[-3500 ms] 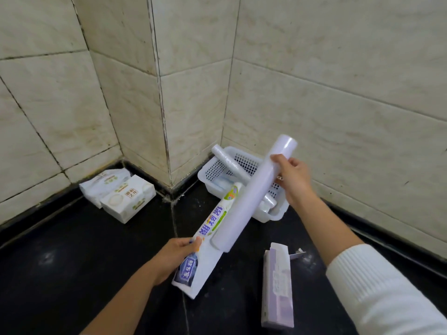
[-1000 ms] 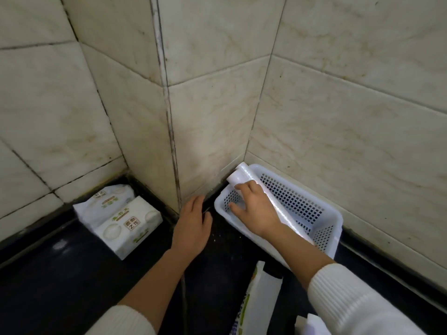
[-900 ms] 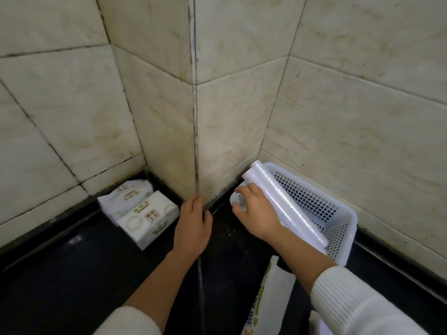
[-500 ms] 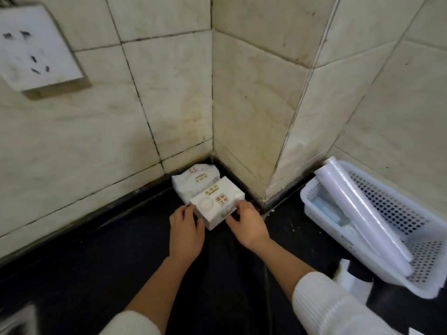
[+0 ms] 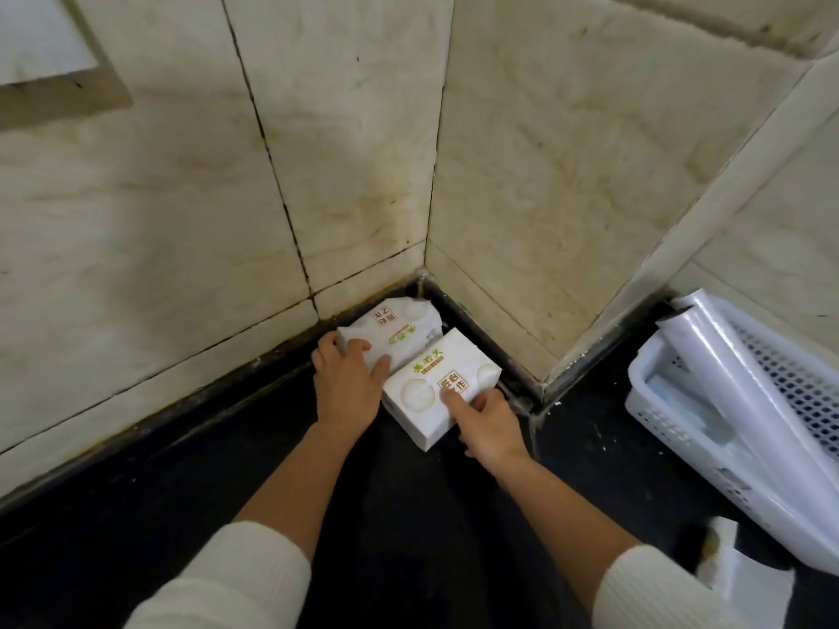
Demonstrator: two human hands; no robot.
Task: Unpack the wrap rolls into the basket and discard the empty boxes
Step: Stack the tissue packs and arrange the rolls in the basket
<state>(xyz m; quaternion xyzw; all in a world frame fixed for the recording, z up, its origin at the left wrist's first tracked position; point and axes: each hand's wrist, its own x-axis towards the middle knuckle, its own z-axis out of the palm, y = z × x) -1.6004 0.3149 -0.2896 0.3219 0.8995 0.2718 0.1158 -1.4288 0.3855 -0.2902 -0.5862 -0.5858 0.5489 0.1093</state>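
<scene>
A white perforated basket (image 5: 653, 401) stands against the wall at the right, with a clear wrap roll (image 5: 744, 388) lying slanted across it and another item under it. An opened white box (image 5: 737, 578) lies on the floor at the bottom right. My left hand (image 5: 347, 383) rests over the end of the far soft tissue pack (image 5: 395, 326) in the wall corner, its thumb in the gap beside the near tissue pack (image 5: 431, 379). My right hand (image 5: 488, 424) grips the near pack's right corner, index finger on top.
Pale tiled walls close in on the left, back and right, meeting in a corner just behind the tissue packs. A wall pillar edge (image 5: 540, 392) juts out between the packs and the basket. The floor (image 5: 227, 483) is dark and glossy.
The view swung left from the basket to the corner. My right hand left the wrap roll in the basket. Both hands moved onto the tissue packs and closed on them.
</scene>
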